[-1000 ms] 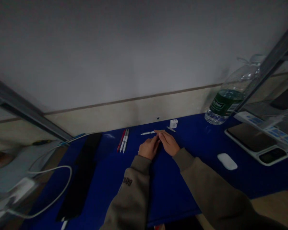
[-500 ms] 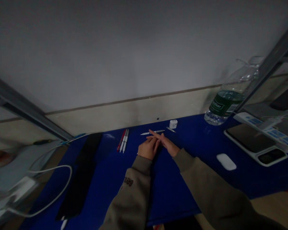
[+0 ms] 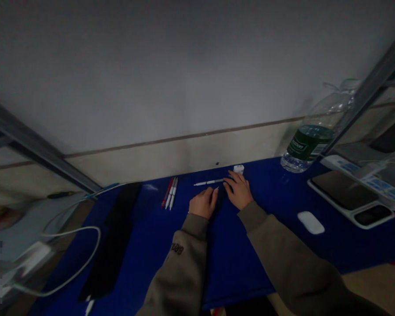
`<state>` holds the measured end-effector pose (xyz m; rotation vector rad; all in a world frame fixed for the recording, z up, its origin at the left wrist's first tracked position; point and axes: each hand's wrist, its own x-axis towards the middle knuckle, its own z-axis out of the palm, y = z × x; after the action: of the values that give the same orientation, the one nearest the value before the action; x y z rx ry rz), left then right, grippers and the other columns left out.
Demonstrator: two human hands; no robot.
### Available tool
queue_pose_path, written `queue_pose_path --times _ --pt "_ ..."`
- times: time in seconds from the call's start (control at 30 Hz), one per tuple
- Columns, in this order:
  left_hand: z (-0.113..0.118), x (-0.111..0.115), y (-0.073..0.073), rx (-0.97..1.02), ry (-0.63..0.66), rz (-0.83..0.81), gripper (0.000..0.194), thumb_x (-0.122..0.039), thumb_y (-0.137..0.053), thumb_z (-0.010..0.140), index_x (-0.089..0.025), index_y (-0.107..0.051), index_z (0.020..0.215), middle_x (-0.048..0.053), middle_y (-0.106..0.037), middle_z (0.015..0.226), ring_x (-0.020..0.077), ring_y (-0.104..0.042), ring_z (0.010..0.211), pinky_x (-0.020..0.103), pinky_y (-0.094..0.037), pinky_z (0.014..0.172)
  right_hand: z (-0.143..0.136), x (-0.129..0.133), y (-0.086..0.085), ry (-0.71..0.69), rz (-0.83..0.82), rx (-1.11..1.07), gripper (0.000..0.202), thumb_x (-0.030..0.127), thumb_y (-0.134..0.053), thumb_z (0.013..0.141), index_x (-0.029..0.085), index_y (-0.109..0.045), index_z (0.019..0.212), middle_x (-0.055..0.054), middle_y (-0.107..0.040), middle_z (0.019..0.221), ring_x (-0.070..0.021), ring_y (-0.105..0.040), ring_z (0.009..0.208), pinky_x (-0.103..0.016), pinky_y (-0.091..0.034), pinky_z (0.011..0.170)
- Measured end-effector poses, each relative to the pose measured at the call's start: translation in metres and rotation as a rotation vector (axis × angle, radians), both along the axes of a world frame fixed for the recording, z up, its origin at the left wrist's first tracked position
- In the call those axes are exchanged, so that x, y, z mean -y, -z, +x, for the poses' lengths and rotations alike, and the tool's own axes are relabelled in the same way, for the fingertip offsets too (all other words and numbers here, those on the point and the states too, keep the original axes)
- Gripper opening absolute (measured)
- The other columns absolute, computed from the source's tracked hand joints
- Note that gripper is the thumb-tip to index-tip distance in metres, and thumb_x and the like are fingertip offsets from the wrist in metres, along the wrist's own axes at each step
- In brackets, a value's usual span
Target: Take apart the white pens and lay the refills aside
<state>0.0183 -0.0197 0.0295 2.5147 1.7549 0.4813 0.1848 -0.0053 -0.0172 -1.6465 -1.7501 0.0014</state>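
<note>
My left hand [image 3: 202,203] rests on the blue desktop [image 3: 230,250] with its fingers curled together; a tiny light tip shows beside them, too small to name. My right hand [image 3: 239,189] is to its right, fingers spread and pointing toward the wall, with nothing seen held. Just beyond both hands lies a white and grey pen [image 3: 209,182], its right end close to my right fingertips. A small white block [image 3: 238,169] sits behind my right hand, partly covered by it. Left of my left hand, a red pen [image 3: 167,193] and two white-grey pens [image 3: 173,194] lie side by side.
A large water bottle [image 3: 307,142] stands at the back right. Near it are a white scale-like device [image 3: 349,195], a power strip [image 3: 378,184] and a white oval object [image 3: 310,222]. A long black item [image 3: 110,250] and a white cable [image 3: 97,245] lie at left.
My right hand has drawn back from my left hand and moved right, its fingers now spread near the white block. The small pen by the block is now mostly hidden.
</note>
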Motion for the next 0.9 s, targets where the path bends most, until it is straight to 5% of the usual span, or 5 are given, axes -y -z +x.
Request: queue_pose_path --times 0.23,0.5,0.67,0.77,0.9 --pt "-0.001 0.0 0.0 -0.017 0.005 -0.002 0.039 -0.047 -0.029 0.096 -0.023 -0.058 0.085 0.001 -0.068 0.079 0.0161 -0.065 0.074 0.023 -0.032 0.056 0.001 0.0 0.005 0.004 -0.058 0.051 0.03 0.03 -0.041 0.092 0.027 -0.063 0.113 -0.006 -0.054 0.124 -0.025 -0.042 0.119 -0.041 -0.04 0.092" --pt "0.0 0.0 -0.001 -0.014 0.012 -0.007 0.039 -0.047 -0.03 0.096 -0.023 -0.059 0.087 0.002 -0.068 0.08 0.016 -0.065 0.074 0.023 -0.032 0.056 0.006 -0.002 0.004 0.109 -0.058 0.089 0.035 0.025 -0.041 0.09 0.016 -0.059 0.119 -0.016 -0.053 0.108 -0.0265 -0.046 0.101 -0.04 -0.042 0.089" --pt "0.0 0.0 -0.001 -0.027 0.02 -0.014 0.039 -0.048 -0.031 0.096 -0.023 -0.06 0.086 0.002 -0.069 0.079 0.0164 -0.065 0.075 0.023 -0.033 0.055 0.009 -0.002 0.004 0.147 -0.088 0.079 0.022 0.027 -0.047 0.088 0.015 -0.065 0.093 -0.016 -0.054 0.101 -0.0273 -0.047 0.097 -0.042 -0.042 0.089" --pt "0.0 0.001 -0.002 -0.043 0.009 -0.033 0.04 -0.048 -0.031 0.095 -0.024 -0.061 0.088 0.002 -0.069 0.081 0.0166 -0.065 0.075 0.023 -0.035 0.056 0.007 -0.002 -0.001 0.115 -0.016 -0.069 0.022 0.032 -0.048 0.088 0.016 -0.062 0.092 -0.013 -0.057 0.1 -0.0255 -0.05 0.096 -0.041 -0.042 0.09" --pt "0.002 0.001 -0.006 -0.071 -0.018 -0.068 0.041 -0.048 -0.03 0.096 -0.023 -0.062 0.089 0.004 -0.07 0.083 0.0175 -0.066 0.077 0.022 -0.039 0.059 -0.003 -0.004 -0.005 -0.062 -0.025 -0.554 0.026 0.041 -0.053 0.085 0.018 -0.061 0.095 -0.007 -0.063 0.089 -0.0188 -0.057 0.084 -0.033 -0.046 0.08"
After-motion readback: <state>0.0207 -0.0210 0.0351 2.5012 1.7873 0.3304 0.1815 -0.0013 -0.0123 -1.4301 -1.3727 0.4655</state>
